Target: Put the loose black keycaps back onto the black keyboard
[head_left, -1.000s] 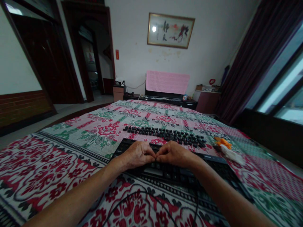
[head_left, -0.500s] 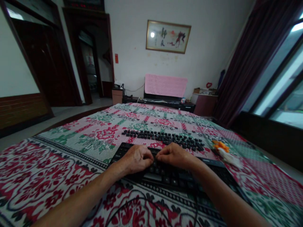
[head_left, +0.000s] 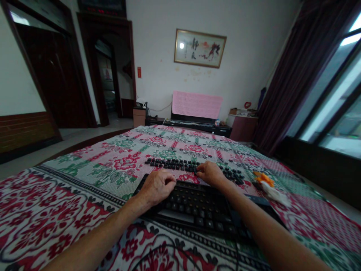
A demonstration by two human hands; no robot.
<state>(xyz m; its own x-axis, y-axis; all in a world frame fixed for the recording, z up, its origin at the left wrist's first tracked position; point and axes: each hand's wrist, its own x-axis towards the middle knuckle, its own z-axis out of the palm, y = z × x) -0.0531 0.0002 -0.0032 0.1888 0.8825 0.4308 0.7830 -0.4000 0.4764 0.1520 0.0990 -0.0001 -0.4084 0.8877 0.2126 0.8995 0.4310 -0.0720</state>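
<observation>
A black keyboard [head_left: 191, 205] lies on the patterned cloth before me, with rows of bare key posts in its upper middle and keycaps along its lower rows. My left hand [head_left: 159, 186] rests over its left part, fingers curled and thumb against them; whatever is inside is hidden. Beyond the keyboard stretches a band of loose black keycaps [head_left: 172, 164]. My right hand [head_left: 211, 174] is above the middle of that band, fingertips pinched together at a keycap [head_left: 198, 170], mostly covered by the fingers.
An orange item [head_left: 265, 179] and a white crumpled cloth [head_left: 275, 195] lie right of the keycaps. A black cable [head_left: 166, 246] curls on the patterned cloth [head_left: 124, 165] in front. At the far wall, a pink cover [head_left: 197, 103] hangs over something on a low cabinet.
My right hand has moved away from the keyboard, forward to the loose keycaps. My left hand has shifted slightly left, uncovering the key posts. The view has tilted up a little.
</observation>
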